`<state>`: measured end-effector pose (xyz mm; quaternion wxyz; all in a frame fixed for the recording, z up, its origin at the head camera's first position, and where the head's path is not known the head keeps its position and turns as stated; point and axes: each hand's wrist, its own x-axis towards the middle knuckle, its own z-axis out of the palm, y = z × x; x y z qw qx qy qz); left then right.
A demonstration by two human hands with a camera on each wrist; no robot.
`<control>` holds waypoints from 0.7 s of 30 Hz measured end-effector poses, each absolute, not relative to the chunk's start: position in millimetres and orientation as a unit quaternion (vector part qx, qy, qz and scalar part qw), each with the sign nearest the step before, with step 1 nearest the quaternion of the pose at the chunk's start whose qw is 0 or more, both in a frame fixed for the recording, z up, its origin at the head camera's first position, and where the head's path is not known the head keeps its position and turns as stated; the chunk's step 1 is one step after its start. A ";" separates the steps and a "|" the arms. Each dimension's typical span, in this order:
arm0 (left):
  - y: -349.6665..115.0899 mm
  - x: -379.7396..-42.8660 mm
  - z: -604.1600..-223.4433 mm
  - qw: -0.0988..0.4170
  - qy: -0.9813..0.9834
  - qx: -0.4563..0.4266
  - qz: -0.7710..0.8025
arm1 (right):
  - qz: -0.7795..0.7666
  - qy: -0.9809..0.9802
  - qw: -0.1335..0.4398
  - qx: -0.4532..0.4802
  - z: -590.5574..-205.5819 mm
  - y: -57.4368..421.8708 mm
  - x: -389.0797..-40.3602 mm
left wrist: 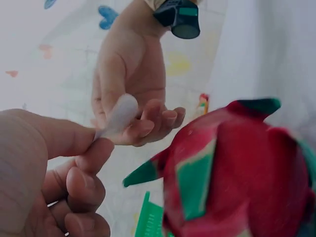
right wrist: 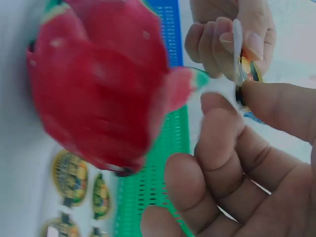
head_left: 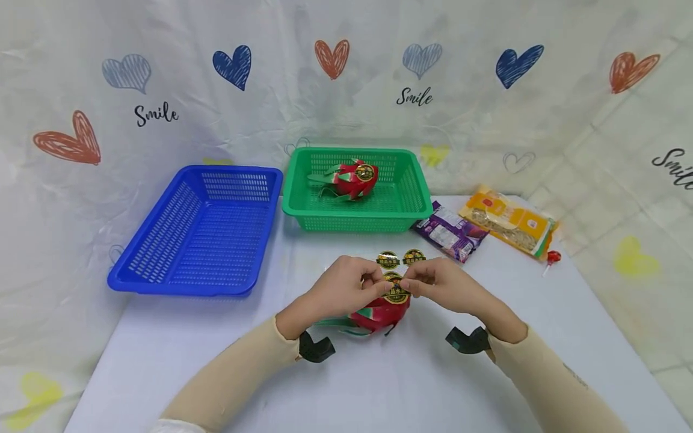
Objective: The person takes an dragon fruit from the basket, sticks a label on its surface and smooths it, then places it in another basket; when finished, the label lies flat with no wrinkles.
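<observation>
In the head view, a round black-and-gold sticker (head_left: pixel 397 293) is held up between both hands. My left hand (head_left: pixel 343 285) pinches its left edge with thumb and forefinger; the pale back of the sticker (left wrist: pixel 122 114) faces the left wrist view. The right hand (head_left: pixel 455 285) pinches the opposite edge, its thumb against the sticker (right wrist: pixel 247 69) in the right wrist view. Just below the hands lies a red dragon fruit (head_left: pixel 379 317) with green-tipped scales, partly covered by them. More round stickers (head_left: pixel 388 260) lie on the table just beyond the fingers.
A green basket (head_left: pixel 357 223) at the back holds another dragon fruit (head_left: pixel 352 180) bearing a similar sticker. To its left stands a blue basket (head_left: pixel 186 287). A purple packet (head_left: pixel 452 231), a yellow packet (head_left: pixel 509 221) and a red lollipop (head_left: pixel 553 257) lie at the right.
</observation>
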<state>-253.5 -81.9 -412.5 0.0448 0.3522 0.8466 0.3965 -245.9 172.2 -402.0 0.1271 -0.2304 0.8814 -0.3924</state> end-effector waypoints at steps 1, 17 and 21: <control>-81.3 -250.8 -414.0 0.043 0.850 0.348 0.393 | -0.389 0.881 0.133 -0.234 -404.5 172.4 -244.5; -62.6 -235.3 -426.2 -0.012 0.918 0.303 0.254 | -0.377 0.895 0.119 -0.207 -436.8 173.9 -229.8; -61.5 -235.1 -429.2 -0.023 0.925 0.300 0.234 | -0.379 0.896 0.123 -0.197 -438.6 173.0 -227.5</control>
